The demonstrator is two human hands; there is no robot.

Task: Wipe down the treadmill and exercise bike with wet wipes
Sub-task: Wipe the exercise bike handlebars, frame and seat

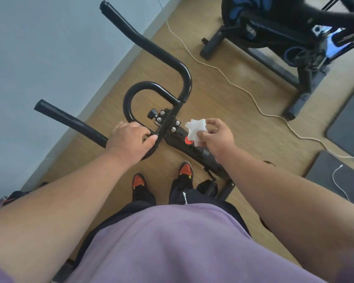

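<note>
Left hand (131, 139) grips handlebar (151, 48); right hand (215, 137) pinches wet wipe (194, 129) at 3 o'clock: wiping wants firm overlapping strokes along stem (184, 144).

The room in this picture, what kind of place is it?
Probably a home workout room: black handlebars of an exercise machine in front, a second exercise bike behind on the wooden floor, and dark mats at the right.

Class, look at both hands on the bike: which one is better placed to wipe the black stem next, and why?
Right. The right hand already pinches the wipe just above the stem, beside the red sticker. The left hand grips the handlebar, likely steadying it, and holds no wipe.
</note>
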